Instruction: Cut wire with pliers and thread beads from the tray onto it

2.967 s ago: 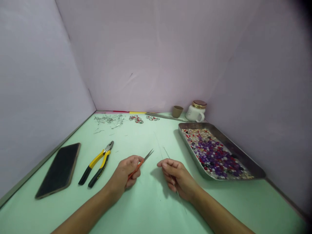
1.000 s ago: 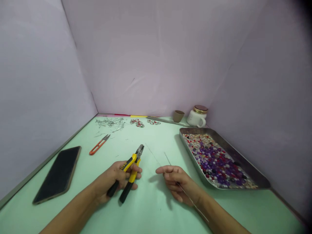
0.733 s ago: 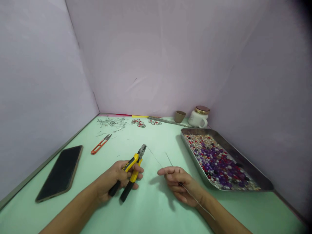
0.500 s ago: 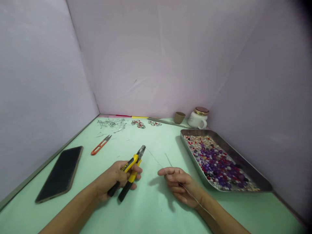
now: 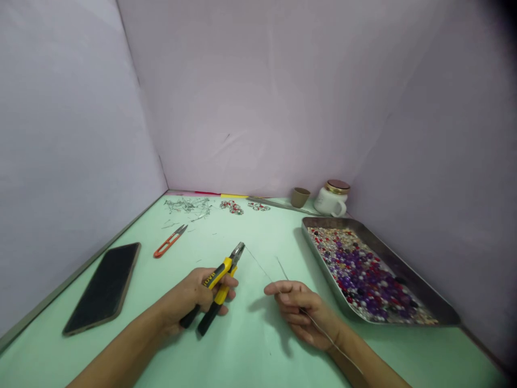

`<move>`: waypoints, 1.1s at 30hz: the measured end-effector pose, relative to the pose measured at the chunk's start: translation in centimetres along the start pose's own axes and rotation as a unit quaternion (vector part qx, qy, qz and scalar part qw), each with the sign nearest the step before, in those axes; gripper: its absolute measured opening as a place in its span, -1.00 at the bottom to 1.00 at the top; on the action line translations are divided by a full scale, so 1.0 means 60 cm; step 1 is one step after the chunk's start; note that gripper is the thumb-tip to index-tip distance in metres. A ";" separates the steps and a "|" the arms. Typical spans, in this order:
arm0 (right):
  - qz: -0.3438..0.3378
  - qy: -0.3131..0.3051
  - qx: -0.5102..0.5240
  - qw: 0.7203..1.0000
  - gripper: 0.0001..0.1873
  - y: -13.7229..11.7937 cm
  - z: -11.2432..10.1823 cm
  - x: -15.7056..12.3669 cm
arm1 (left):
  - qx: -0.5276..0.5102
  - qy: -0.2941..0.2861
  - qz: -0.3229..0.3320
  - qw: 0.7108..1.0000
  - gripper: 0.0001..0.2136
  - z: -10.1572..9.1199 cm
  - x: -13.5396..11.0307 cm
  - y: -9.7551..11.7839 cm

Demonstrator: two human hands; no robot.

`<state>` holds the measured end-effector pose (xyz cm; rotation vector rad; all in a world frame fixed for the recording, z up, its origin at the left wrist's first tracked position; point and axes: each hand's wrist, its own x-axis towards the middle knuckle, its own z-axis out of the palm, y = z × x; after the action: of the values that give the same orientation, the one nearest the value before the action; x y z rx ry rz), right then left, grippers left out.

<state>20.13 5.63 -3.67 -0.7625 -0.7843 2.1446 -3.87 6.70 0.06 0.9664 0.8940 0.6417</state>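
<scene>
My left hand (image 5: 201, 295) is closed round a pair of yellow-and-black pliers (image 5: 221, 280), jaws pointing up and to the right. A thin wire (image 5: 258, 263) runs from the jaw tip to my right hand (image 5: 305, 310), which pinches it between thumb and index finger. The wire's tail trails back over the right wrist and forearm. A short length of similar wire sticks up behind the right index finger; whether it is the same piece I cannot tell.
At the right stands a metal tray (image 5: 438, 302) of mixed beads. Behind it are a lidded white mug (image 5: 331, 200) and a small brown cup (image 5: 299, 198). Orange thread snips (image 5: 167, 243), a phone (image 5: 103, 288), wire scraps (image 5: 188, 206) and beaded pieces (image 5: 232, 207) lie left and back.
The whole view has shifted slightly, so everything appears a little further right. Both hands keep their holds on the pliers and the wire.
</scene>
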 end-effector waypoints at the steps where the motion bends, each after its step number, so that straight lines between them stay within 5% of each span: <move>1: 0.000 0.001 -0.002 1.000 -0.75 0.000 0.000 0.000 | 0.012 0.004 -0.001 1.000 -0.57 -0.001 0.001 -0.001; 12: -0.046 0.030 -0.061 0.997 -0.63 0.003 0.015 0.007 | 0.127 -0.012 -0.002 0.992 -0.70 0.008 -0.002 0.001; 20: -0.095 0.166 -0.173 0.966 -0.70 0.007 0.025 0.049 | 0.216 0.023 -0.031 0.976 -0.73 0.033 -0.007 -0.005; 33: -0.096 0.177 -0.169 0.965 -0.71 0.006 0.030 0.055 | 0.194 -0.004 -0.023 0.981 -0.74 0.022 -0.004 -0.009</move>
<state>16.82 7.46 -3.68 -1.1568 -0.9939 1.6565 -2.77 5.73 0.02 1.2911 1.0541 0.4307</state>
